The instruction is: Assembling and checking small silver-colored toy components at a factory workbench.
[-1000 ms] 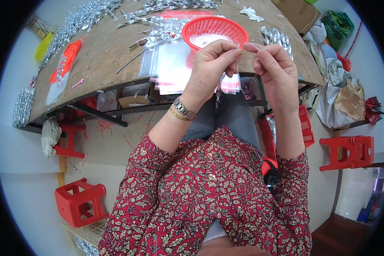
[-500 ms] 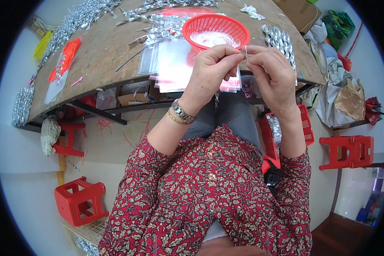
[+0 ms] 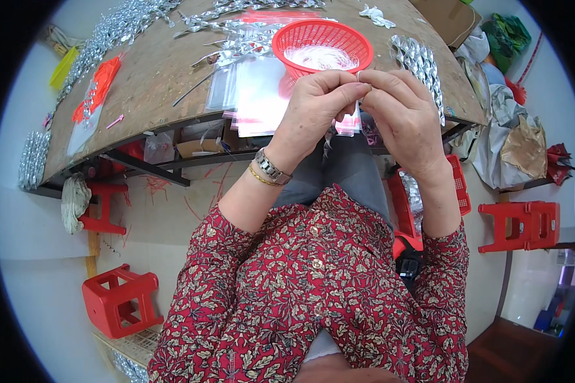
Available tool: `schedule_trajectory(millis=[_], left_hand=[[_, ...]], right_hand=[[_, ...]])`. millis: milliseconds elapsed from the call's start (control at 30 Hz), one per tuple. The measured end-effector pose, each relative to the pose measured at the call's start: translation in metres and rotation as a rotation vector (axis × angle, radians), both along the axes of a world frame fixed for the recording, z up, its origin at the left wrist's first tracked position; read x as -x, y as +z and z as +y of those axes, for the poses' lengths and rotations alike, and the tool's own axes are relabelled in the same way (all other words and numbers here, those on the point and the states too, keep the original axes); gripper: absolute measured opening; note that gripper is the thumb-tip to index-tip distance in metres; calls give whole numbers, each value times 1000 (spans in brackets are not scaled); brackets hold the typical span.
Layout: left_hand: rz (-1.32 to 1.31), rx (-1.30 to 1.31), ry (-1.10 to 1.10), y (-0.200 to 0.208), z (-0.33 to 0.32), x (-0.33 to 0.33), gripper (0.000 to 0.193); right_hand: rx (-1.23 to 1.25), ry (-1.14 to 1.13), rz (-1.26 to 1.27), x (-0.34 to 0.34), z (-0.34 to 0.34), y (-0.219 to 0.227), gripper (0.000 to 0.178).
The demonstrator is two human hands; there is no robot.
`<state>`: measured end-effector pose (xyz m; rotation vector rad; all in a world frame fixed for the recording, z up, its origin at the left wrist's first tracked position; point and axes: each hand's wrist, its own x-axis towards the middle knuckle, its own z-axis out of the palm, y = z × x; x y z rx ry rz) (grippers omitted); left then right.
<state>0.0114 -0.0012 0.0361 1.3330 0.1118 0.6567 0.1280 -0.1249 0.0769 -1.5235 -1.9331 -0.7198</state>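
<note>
matt, rough wood-look tabletop (image 3: pixel 150 73), smooth plastic basket (image 3: pixel 322 30); glossy metallic twisted strips (image 3: pixel 418 59), shiny plastic bags (image 3: pixel 257 96)

Beyond the counter's (image 3: pixel 147 83) left edge, a yellow container (image 3: pixel 62 69) is showing, while a brown cardboard box (image 3: pixel 447 19) is sitting at the far right. Near it a dark green bag (image 3: pixel 506 35) is bulging, and a gold-brown sheet (image 3: pixel 522 150) is lying against white sacks (image 3: pixel 489 169). Pale cloth (image 3: pixel 75 204) is hanging by a red footstool (image 3: pixel 104 204) — thin red strips (image 3: pixel 153 184) are littering the floor (image 3: pixel 172 255) nearby — and a larger-looking red stool (image 3: pixel 102 309) is standing lower left.
</note>
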Motion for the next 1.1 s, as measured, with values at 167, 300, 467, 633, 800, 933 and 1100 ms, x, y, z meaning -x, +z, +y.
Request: schedule_trajectory(millis=[167,300,467,633,800,933,1100], left_hand=[[23,2,-16,0,0,0,16],[12,26,-22,1,1,2,17],[15,39,-19,0,0,1,17],[16,2,14,-2,1,2,17],[11,-17,11,-3,2,2,17],[15,-29,-5,0,0,5,16],[40,-59,-35,-2,2,5,16]], right_hand=[[8,15,1,-2,1,-3,12],[-27,42,113,-1,3,-10,9],[-5,37,403,4,0,-14,5],[-3,37,632,5,2,-19,4],[128,-14,935,5,-1,-21,8],[37,9,955,7,2,-23,7],[104,-18,965,3,0,-21,8]])
